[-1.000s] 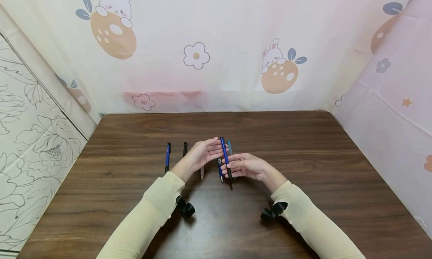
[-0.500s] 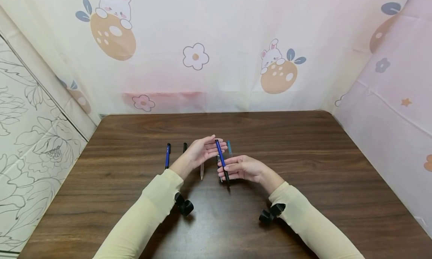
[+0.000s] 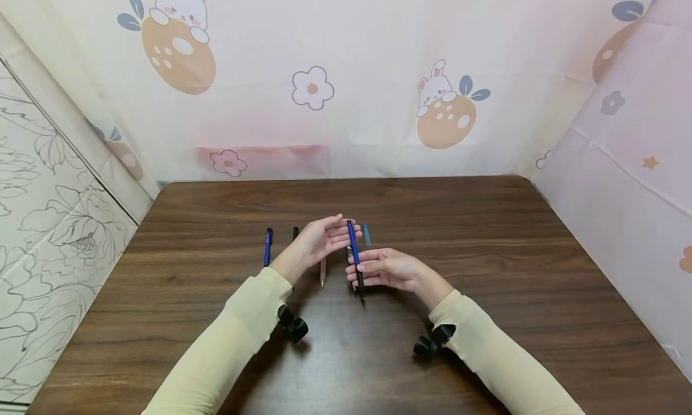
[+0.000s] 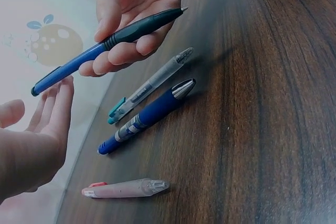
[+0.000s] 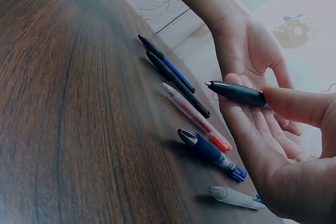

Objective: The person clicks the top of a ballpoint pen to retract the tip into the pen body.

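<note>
My right hand (image 3: 391,269) pinches a blue pen (image 3: 353,242) by its black grip, between thumb and fingers, above the table. The pen's metal tip is out and points toward me; its other end points away. My left hand (image 3: 319,239) is palm-up with straight fingers beside the pen's far end. In the left wrist view its fingertips lie just under that end; whether they touch cannot be told. Below the hands lie a dark blue pen with a silver tip (image 4: 152,114), a clear pen with a teal clip (image 4: 152,87) and a clear pen with a red end (image 5: 197,116).
Further left on the brown wooden table (image 3: 459,223) lie a black pen (image 5: 176,82) and another blue pen with a black tip end (image 3: 268,247). My left forearm partly covers them in the head view. A patterned curtain (image 3: 373,115) hangs behind the table's far edge.
Both hands have shifted slightly left with the held pen. Its far end swung left, then slightly back. The clear pen with the teal clip now shows more. The pens on the table stay put.
</note>
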Tool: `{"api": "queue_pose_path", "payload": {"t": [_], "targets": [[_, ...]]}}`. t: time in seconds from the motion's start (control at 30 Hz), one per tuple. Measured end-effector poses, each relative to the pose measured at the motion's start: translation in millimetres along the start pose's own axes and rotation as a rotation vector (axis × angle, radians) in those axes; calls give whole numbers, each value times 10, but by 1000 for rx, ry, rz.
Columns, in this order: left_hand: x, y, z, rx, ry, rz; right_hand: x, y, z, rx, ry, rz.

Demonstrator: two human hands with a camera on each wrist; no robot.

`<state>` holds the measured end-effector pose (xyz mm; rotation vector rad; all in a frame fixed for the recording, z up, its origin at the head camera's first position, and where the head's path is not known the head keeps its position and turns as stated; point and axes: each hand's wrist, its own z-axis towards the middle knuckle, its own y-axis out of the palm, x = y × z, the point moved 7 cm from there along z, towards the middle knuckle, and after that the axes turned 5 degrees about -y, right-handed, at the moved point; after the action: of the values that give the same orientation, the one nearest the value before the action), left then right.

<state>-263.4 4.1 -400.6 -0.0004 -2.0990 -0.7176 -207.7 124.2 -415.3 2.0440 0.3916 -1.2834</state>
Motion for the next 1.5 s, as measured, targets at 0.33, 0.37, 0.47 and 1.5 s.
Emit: {"api": "queue_pose_path", "payload": {"t": [0.33,0.37,0.47,1.5], "targets": [[57,-10,-17,2,-18,69,-18,23,24,10,17,-19],[62,-9,-19,-2,-20,77,-17,22,25,18,21,-16],[70,-5,-24,-10,-27,103,-10,22,27,35,32,-7],[92,-6,-5,-52,-90,166,33,93,43,-24,0,51]]}}
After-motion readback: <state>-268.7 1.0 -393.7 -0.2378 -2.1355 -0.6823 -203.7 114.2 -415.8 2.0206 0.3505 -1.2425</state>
